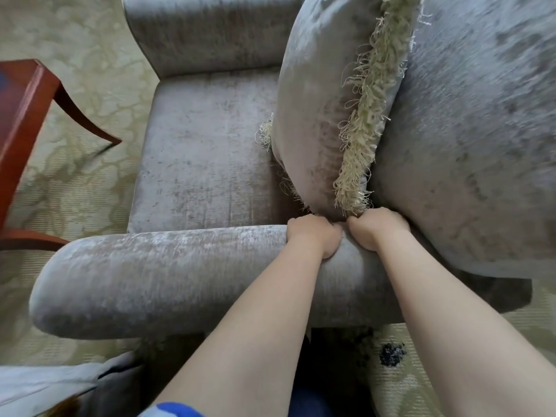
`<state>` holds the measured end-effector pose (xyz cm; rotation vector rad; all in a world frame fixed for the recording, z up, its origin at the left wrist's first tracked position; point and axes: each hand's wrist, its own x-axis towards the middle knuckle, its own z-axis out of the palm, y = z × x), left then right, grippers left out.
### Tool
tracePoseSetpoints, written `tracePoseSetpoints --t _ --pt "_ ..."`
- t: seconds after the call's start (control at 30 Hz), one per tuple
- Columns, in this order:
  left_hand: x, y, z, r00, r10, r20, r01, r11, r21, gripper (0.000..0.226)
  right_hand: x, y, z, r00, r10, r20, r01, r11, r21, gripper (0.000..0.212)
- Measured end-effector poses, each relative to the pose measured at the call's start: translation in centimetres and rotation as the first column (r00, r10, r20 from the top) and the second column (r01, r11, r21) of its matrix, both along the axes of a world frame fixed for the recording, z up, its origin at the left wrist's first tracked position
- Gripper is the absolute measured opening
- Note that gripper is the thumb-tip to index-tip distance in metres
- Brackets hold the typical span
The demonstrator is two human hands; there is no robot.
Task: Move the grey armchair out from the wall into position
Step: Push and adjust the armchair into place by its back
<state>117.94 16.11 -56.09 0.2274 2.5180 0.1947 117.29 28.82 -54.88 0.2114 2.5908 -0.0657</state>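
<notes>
The grey armchair (204, 152) fills the view from above, its backrest at the right and its seat toward the left. Its near rolled armrest (168, 278) runs across the lower middle. My left hand (313, 236) curls over the top of that armrest where it meets the backrest. Right beside it, almost touching, my right hand (376, 230) grips the same spot. A grey cushion with a pale fringe (325, 109) stands on edge against the backrest, just beyond my knuckles. My fingertips are hidden on the armrest's inner side.
A red-brown wooden table with curved legs (27, 121) stands close to the chair's front at the left. Pale patterned carpet (75, 70) covers the floor. A dark speck patch (391, 353) lies on the carpet by the chair's base. Grey fabric (60, 383) shows at the bottom left.
</notes>
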Motion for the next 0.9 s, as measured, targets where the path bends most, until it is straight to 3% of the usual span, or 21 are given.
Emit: tracePoseSetpoints --t 0.4,0.47,0.53,0.63,0.7,0.77,0.9 --pt "0.4 -1.8 0.9 0.997 0.037 0.069 -0.039 0.999 0.03 0.05 0.2 -1.2 0.8 0.99 -0.062 0.13 0.061 0.998 0.014 0.054" --pt "0.6 -3.3 0.8 0.997 0.038 0.074 -0.041 0.998 0.038 0.053 -0.6 -2.1 1.5 0.969 -0.082 0.233 0.074 0.996 0.042 0.055" --pt "0.5 -5.8 0.8 0.993 0.057 0.099 -0.059 0.998 0.018 0.056 -2.0 -4.0 2.6 0.905 -0.125 0.406 0.055 0.983 0.178 0.058" --pt "-0.2 -11.5 0.9 0.985 0.123 0.118 -0.117 0.991 -0.059 0.062 -4.9 -9.4 4.9 0.784 -0.163 0.599 -0.093 0.923 0.372 0.06" --pt "-0.5 -16.5 0.9 0.977 0.172 0.128 -0.158 0.98 -0.117 0.064 -5.9 -14.1 5.7 0.75 -0.01 0.662 -0.263 0.913 0.312 0.048" --pt "-0.5 -21.9 0.9 0.967 0.221 0.127 -0.197 0.964 -0.18 0.066 -6.0 -19.2 5.6 0.772 0.208 0.601 -0.387 0.903 0.185 0.042" --pt "0.2 -32.1 0.9 0.926 0.352 0.135 -0.311 0.915 -0.256 0.067 -4.7 -28.9 2.9 0.859 0.372 0.352 -0.332 0.928 -0.17 0.039"
